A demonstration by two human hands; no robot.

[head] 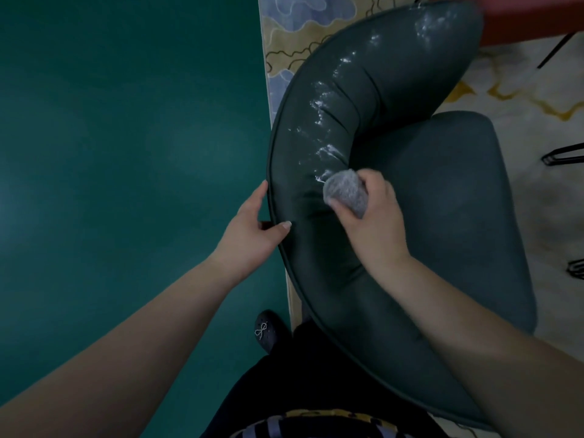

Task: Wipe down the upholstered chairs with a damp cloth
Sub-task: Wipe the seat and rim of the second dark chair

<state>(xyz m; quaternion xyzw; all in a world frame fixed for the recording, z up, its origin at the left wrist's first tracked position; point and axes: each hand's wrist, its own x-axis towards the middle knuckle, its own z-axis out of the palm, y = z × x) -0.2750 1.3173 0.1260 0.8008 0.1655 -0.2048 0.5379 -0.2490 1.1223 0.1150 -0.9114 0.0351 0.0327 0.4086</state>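
My right hand (368,216) grips cloth (345,192) on backrest (316,147); left hand (252,226) steadies its rim (thumb hooked); wipe nearward, overlapping.

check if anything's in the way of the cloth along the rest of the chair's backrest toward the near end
Nothing visible blocks it. The right hand holds the balled cloth against the backrest, and the stretch curving toward the person is bare. The left hand grips only the outer edge, off that path.
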